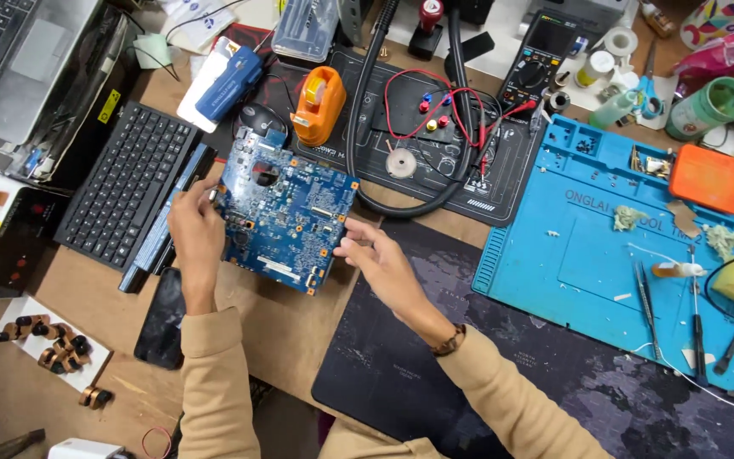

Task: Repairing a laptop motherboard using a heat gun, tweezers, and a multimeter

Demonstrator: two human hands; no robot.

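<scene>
A blue circuit board [286,212] is held up over the brown workbench between both hands. My left hand [195,231] grips its left edge, with the fingers curled round the side. My right hand [377,259] pinches the board's right edge with thumb and fingertips. The board is tilted, its component side facing up. Both arms wear tan sleeves, and a bead bracelet sits on the right wrist.
A black keyboard [125,183] and a dark phone [163,319] lie left of the board. An orange tape dispenser [318,106], a black repair mat [435,136] and a multimeter [545,55] sit behind it. A blue silicone mat [588,255] with tweezers lies on the right, a dark mat [435,357] in front.
</scene>
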